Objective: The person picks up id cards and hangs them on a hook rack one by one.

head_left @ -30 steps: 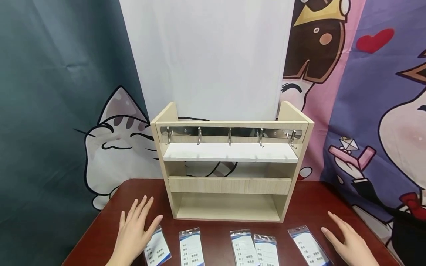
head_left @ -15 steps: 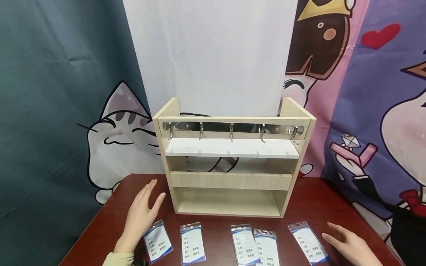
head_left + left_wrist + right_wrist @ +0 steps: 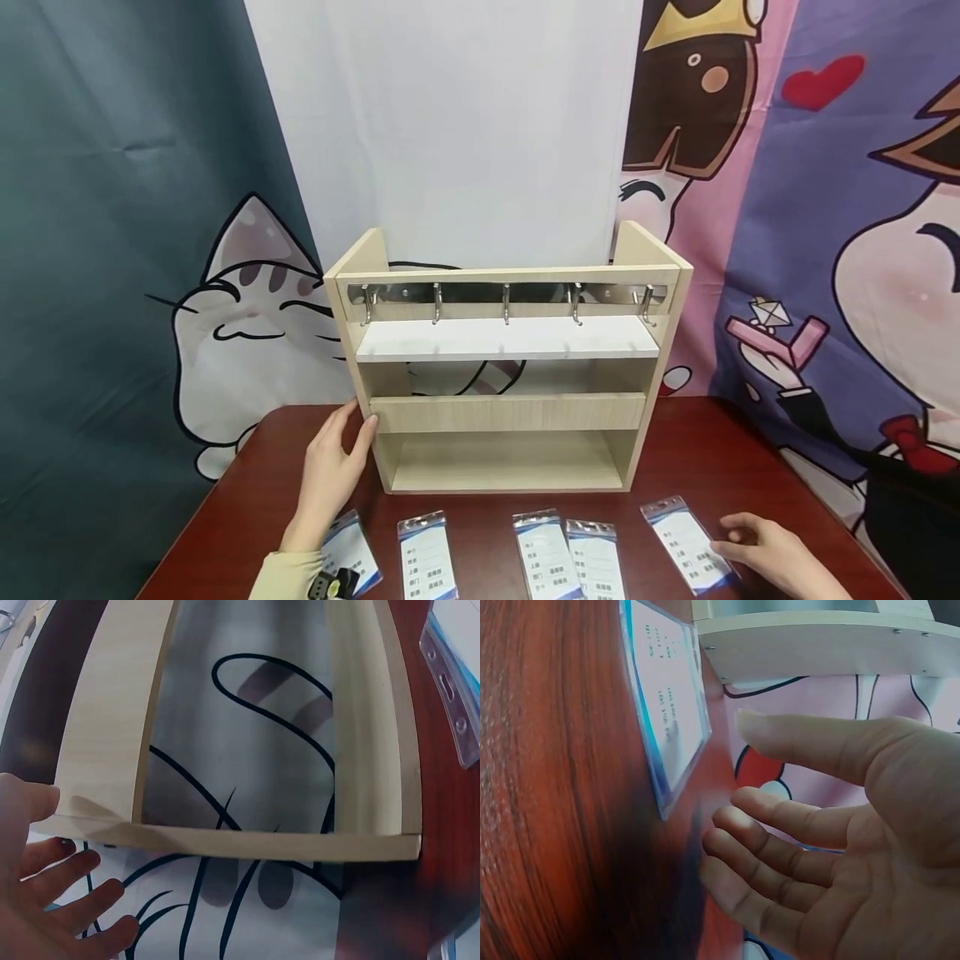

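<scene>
A small pale wooden shelf unit (image 3: 506,414) with several metal hooks (image 3: 506,302) along its top stands on the table. My left hand (image 3: 327,475) is at its left side panel, thumb by the front edge and the other fingers loosely spread along the outside, as the left wrist view also shows. My right hand (image 3: 772,552) hovers beside the rightmost badge (image 3: 687,546), a printed card in a clear plastic holder. In the right wrist view its fingers are loosely bent, with a gap between them and that badge (image 3: 671,705). Nothing is held in either hand.
More badges lie in a row before the shelf: one (image 3: 349,552) partly behind my left forearm, one (image 3: 427,558) right of it, and an overlapping pair (image 3: 547,557). The dark red table (image 3: 225,533) ends at printed cloth backdrops (image 3: 90,250).
My left hand has moved forward and right, from above the leftmost badge to the shelf's left side. The right hand has shifted a little left, closer to the rightmost badge. The head view has shifted slightly.
</scene>
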Demonstrator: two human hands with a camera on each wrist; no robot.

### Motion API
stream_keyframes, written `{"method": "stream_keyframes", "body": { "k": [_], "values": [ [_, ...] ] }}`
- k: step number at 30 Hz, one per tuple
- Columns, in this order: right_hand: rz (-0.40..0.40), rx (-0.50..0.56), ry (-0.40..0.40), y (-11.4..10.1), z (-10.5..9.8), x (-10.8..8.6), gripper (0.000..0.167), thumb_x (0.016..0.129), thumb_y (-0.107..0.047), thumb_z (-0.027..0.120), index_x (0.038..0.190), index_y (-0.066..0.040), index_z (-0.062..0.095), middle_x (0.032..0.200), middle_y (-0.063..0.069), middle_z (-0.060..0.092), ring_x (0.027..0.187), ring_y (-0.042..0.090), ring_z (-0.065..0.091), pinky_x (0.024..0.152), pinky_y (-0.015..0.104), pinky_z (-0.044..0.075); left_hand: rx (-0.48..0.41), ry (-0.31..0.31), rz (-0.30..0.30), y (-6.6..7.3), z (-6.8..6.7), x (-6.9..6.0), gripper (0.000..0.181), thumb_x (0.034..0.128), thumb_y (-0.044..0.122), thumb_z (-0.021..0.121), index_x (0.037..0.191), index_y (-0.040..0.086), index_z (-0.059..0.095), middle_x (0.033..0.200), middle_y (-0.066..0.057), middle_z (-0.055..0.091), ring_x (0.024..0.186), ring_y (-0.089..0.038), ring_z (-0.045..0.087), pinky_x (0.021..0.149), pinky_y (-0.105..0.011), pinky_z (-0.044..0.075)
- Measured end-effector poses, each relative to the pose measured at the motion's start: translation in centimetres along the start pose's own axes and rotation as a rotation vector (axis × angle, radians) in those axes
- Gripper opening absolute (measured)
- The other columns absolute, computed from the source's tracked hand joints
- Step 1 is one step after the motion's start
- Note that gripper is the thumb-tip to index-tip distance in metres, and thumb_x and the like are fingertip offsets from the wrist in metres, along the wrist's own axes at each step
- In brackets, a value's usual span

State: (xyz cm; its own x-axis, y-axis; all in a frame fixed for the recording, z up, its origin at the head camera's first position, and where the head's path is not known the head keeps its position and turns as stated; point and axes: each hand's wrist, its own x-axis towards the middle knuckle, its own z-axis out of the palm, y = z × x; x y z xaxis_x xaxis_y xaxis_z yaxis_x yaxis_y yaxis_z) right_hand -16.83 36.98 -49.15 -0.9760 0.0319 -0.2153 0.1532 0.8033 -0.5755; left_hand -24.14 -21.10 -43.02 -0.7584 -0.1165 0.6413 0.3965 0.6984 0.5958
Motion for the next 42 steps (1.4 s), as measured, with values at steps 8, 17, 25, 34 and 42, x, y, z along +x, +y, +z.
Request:
{"method": "stream_keyframes", "body": {
  "k": [8, 17, 25, 34, 42],
  "values": [
    [-0.048, -0.032, 0.047, -0.8, 0.9, 0.8, 0.051, 0.082, -0.032, 0.083, 0.109, 0.008, 0.066, 0.091, 0.001, 0.064, 0.084, 0.020, 0.057, 0.074, 0.039, 0.049, -0.071, 0.078, -0.006, -0.1, 0.3, -0.3, 0.043, 0.0919, 0.020, 0.077, 0.129, 0.003, 0.065, 0.125, -0.017, 0.066, 0.117, -0.035, 0.061, 0.093, -0.056, 0.049],
    [-0.066, -0.113, 0.125, -2.5, 1.3, 1.5, 0.057, 0.074, -0.036, 0.089, 0.099, 0.007, 0.060, 0.080, 0.002, 0.055, 0.077, 0.021, 0.052, 0.069, 0.038, 0.046, -0.166, 0.137, -0.016, -0.1, 0.7, -0.5, 0.030, 0.0901, 0.010, 0.077, 0.118, 0.001, 0.068, 0.110, -0.015, 0.070, 0.097, -0.029, 0.071, 0.079, -0.007, 0.049],
    [-0.037, -0.098, 0.097, -2.7, 1.4, 2.2, 0.048, 0.069, -0.030, 0.092, 0.088, 0.000, 0.059, 0.078, 0.001, 0.057, 0.075, 0.021, 0.054, 0.066, 0.036, 0.047, -0.183, 0.153, -0.020, -0.1, 1.0, -0.5, 0.027, 0.0892, 0.007, 0.078, 0.114, 0.001, 0.068, 0.107, -0.014, 0.071, 0.095, -0.026, 0.070, 0.078, -0.007, 0.049],
    [-0.030, -0.059, 0.112, -2.4, 1.4, 2.1, 0.046, 0.067, -0.025, 0.093, 0.086, -0.001, 0.059, 0.075, 0.002, 0.055, 0.071, 0.019, 0.053, 0.063, 0.034, 0.046, -0.156, 0.186, 0.010, -0.2, 1.6, -0.3, 0.025, 0.0899, 0.009, 0.077, 0.113, 0.003, 0.069, 0.106, -0.013, 0.072, 0.092, -0.024, 0.069, 0.071, -0.006, 0.048],
    [-0.044, -0.019, 0.117, -2.6, 2.0, 2.5, 0.044, 0.068, -0.020, 0.091, 0.087, -0.002, 0.056, 0.076, 0.003, 0.053, 0.072, 0.020, 0.051, 0.064, 0.034, 0.045, -0.133, 0.210, 0.030, -0.6, 1.5, -0.2, 0.027, 0.0904, 0.007, 0.076, 0.114, -0.001, 0.067, 0.103, -0.015, 0.070, 0.092, -0.024, 0.068, 0.073, -0.004, 0.047]
  ]
}}
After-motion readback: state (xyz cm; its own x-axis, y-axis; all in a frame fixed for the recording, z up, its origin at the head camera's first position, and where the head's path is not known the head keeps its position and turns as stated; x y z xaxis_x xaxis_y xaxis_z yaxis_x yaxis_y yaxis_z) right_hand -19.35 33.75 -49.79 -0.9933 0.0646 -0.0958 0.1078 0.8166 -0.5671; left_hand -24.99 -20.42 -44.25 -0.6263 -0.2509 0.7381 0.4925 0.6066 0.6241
